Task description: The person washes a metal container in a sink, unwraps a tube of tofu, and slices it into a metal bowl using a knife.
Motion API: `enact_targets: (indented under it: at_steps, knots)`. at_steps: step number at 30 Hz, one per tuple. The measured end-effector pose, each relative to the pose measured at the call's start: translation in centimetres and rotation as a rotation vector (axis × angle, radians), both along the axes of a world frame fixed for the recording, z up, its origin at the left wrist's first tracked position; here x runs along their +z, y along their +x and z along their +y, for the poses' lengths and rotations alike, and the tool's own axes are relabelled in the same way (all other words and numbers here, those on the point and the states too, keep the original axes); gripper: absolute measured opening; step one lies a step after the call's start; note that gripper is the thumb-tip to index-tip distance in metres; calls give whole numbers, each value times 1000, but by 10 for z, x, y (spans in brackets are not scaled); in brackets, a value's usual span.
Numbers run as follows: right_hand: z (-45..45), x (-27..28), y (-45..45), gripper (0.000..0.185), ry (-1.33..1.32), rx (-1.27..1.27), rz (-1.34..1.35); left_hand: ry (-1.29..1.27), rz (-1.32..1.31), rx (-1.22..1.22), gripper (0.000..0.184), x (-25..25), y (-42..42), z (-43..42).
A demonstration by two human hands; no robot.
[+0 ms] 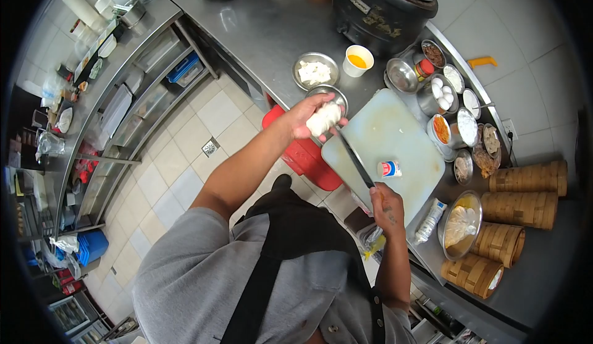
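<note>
My left hand [300,125] holds a soft white piece of what looks like tofu [323,119] in its cupped palm, above the near edge of a metal bowl [337,99]. My right hand [388,208] grips the handle of a long knife [356,161], its blade pointing toward the left fingers. Under the knife lies a pale cutting board [404,140]. A short, cut-off end of a printed tube wrapper [389,169] rests on the board. Beyond my left hand, a metal bowl [316,57] contains white chunks.
A cup of orange-yellow liquid [358,61] stands near the black soup warmer [383,10]. Eggs [442,94] and several ingredient bowls line the board's right side. Bamboo steamers [519,209], a bowl with a bag [460,223] and a printed tube [430,220] sit at right. A red bin [302,159] is below.
</note>
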State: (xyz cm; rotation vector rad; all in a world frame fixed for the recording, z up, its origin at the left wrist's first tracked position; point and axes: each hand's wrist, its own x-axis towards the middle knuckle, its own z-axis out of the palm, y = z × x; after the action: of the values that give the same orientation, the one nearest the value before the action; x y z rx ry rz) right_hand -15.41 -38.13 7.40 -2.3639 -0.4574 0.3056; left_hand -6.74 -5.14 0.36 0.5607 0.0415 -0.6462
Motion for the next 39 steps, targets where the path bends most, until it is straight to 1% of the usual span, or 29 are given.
enact_targets:
  at_steps: [1, 3, 4, 7, 8, 10, 11, 12, 14, 15, 16, 19, 22, 24, 26, 28, 29, 30, 32, 33, 34, 37, 39]
  knots:
    - [-3, 2, -1, 23, 28, -59, 31, 207, -29, 17, 60, 7, 8, 3]
    - [-13, 6, -3, 23, 82, -176, 95, 621, -86, 53, 46, 36, 19, 1]
    - [-18, 0, -4, 23, 143, -216, 58, 763, -72, 29, 44, 50, 24, -2]
    - [-36, 0, -4, 25, 178, -303, 34, 1225, -192, -141, 44, 28, 51, -8]
    - [-38, 3, -8, 27, 207, -359, 48, 1251, -221, -221, 48, 17, 59, -7]
    - [-48, 3, -12, 27, 224, -399, 47, 1454, -438, -272, 45, -24, 78, -7]
    - [-54, 2, -15, 27, 233, -421, 48, 1552, -549, -298, 43, -26, 79, -10]
    - [-60, -1, -19, 28, 258, -429, 36, 1596, -559, -325, 37, -28, 78, -10]
    - [-71, -3, -26, 28, 280, -474, 60, 1630, -415, -430, 43, 8, 71, -15]
    - [-75, -4, -31, 29, 290, -497, 75, 1644, -340, -483, 46, 17, 70, -17]
    - [-78, -4, -35, 29, 281, -521, 68, 1692, -354, -524, 43, 21, 73, -18]
    - [-91, -12, -47, 30, 271, -577, 73, 1841, -823, -121, 39, 33, 66, -11]
    - [-97, -22, -54, 30, 301, -644, 79, 1659, -787, 147, 37, 73, 59, -30]
    - [-98, -22, -54, 30, 323, -699, 80, 1550, -773, 191, 37, 86, 45, -66]
    - [-96, -22, -54, 30, 370, -782, 93, 1479, -853, 66, 45, 54, 36, -112]
    - [-109, -33, -52, 29, 384, -842, 139, 1435, -934, 14, 60, 18, 15, -162]
    - [-116, -42, -49, 29, 392, -870, 161, 1456, -968, -68, 76, 11, 6, -181]
    - [-121, -51, -47, 29, 250, -889, 104, 1467, -952, -184, 84, 14, -2, -196]
    - [-126, -61, -44, 31, -34, -911, -6, 1547, -997, -152, 86, -2, -18, -220]
    - [-125, -61, -44, 32, -63, -893, -59, 1590, -1017, -135, 87, -11, -23, -228]
    - [-117, -55, -42, 33, -90, -872, -111, 1618, -1025, -169, 88, -10, -26, -231]
    - [-111, -60, -33, 34, -187, -769, -209, 1555, -1050, -58, 68, -9, -27, -224]
    - [-109, -63, -22, 34, -253, -719, -232, 1373, -1115, 49, 47, 0, -14, -200]
